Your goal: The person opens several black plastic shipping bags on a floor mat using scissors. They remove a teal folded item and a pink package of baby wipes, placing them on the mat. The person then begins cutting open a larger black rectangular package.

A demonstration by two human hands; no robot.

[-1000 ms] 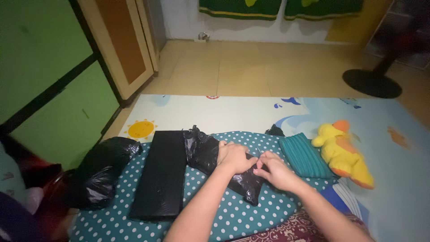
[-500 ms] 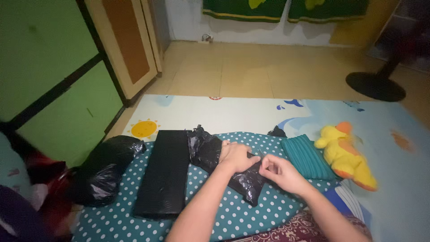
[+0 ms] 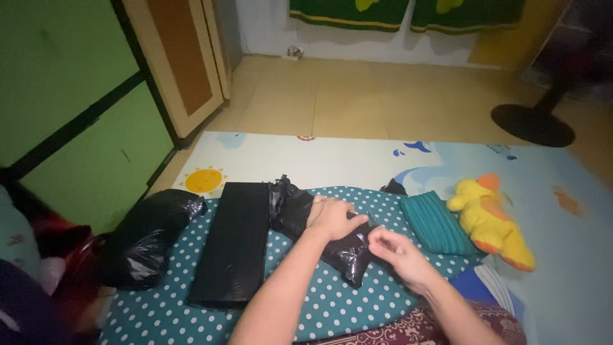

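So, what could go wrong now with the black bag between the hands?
1. The thin black bag could tear: the left hand presses on it while the right hand pinches its end.
2. The bag lies close to the flat black box, so a strong pull might shift the box on the dotted cushion.

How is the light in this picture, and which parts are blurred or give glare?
Head view: dim, warm light; small glare spots on the black bag under both hands; lower left corner blurred; the fan base in shadow; the duck fairly sharp.
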